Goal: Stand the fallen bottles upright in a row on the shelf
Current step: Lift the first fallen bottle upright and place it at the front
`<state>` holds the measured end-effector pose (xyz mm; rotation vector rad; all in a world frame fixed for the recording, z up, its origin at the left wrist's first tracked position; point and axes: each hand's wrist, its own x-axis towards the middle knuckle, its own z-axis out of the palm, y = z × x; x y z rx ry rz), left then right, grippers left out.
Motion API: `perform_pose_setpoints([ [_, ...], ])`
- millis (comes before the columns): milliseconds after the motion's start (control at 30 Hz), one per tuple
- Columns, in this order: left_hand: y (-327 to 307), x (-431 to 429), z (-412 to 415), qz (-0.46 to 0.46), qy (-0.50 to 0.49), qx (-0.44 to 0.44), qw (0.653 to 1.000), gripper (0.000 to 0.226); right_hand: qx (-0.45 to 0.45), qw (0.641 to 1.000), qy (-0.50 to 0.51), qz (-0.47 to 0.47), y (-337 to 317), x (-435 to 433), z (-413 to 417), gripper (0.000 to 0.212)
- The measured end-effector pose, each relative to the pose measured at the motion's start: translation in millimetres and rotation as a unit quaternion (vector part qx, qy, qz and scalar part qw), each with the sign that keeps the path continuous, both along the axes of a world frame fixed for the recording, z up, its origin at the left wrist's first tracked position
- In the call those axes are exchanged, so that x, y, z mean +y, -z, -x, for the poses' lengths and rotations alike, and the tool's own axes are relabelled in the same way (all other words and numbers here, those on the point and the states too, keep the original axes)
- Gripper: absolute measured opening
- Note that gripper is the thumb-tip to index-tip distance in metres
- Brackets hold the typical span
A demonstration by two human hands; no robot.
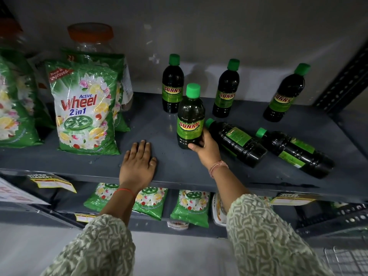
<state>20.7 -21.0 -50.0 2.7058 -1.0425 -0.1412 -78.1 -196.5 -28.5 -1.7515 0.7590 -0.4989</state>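
Observation:
Three dark Sunny bottles with green caps stand upright along the back of the grey shelf (151, 124): one on the left (172, 84), one in the middle (226, 89), one on the right (285, 94). In front of them a fourth bottle (190, 114) stands upright, and my right hand (206, 148) grips its lower part. Two more bottles lie on their sides to the right, one (237, 142) just beside my right hand, the other (294, 152) further right. My left hand (138, 162) rests flat on the shelf's front, fingers spread, holding nothing.
Green Wheel detergent bags (85, 108) stand on the shelf's left part, with a clear jar with an orange lid (90, 38) behind them. A perforated metal upright (342, 80) bounds the right side. More detergent packs (191, 206) lie on the lower shelf.

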Motion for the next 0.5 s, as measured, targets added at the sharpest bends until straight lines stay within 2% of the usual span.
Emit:
perform_pose_setpoints([
  [100, -1, -1, 1, -0.005, 0.001, 0.002, 1.000, 0.069, -0.001, 1.000, 0.000, 0.015, 2, 2, 1, 0.073],
  [200, 0, -1, 0, -0.003, 0.001, -0.007, 1.000, 0.070, -0.004, 0.999, 0.027, 0.043, 5, 4, -2, 0.095],
  [233, 0, -1, -1, -0.003, 0.002, -0.012, 1.000, 0.073, -0.003, 0.998, 0.035, 0.044, 4, 5, -2, 0.094],
  [333, 1, -1, 0, 0.000, 0.005, -0.017, 1.000, 0.081, 0.020, 0.997, 0.051, 0.056, 0, 8, -3, 0.069],
  [500, -1, -2, 1, 0.002, 0.000, -0.011, 1.000, 0.064, 0.032, 0.996, 0.056, 0.062, -5, 12, -2, 0.061],
])
